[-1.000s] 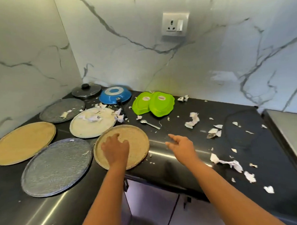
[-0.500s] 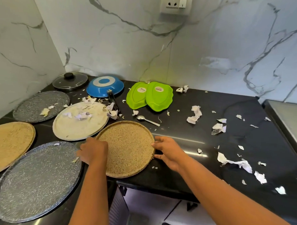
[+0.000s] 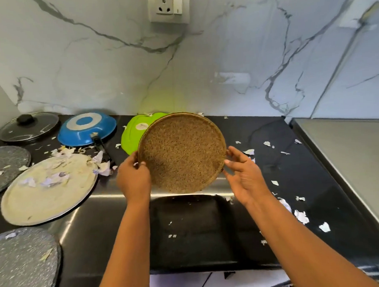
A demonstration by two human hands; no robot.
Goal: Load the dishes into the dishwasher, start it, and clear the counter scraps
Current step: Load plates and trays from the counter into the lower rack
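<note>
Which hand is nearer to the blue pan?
Left. The left hand grips the brown plate at its left rim, to the right of the blue pan; the right hand touches its opposite rim, farther away.

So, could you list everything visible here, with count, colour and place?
counter: 1, black, across the view
brown plate: 1, brown, held tilted above counter
cream plate: 1, cream, lying at left
grey plates: 2, grey, far left
pan: 1, blue, upside down, back left
glass lid: 1, dark, back-left corner
green lid: at least 1, green, partly behind brown plate
scraps: many, white, on counter and cream plate
socket: 1, white, on wall
left hand: 1, grips brown plate's left rim
right hand: 1, fingers straight, at its right rim
</note>
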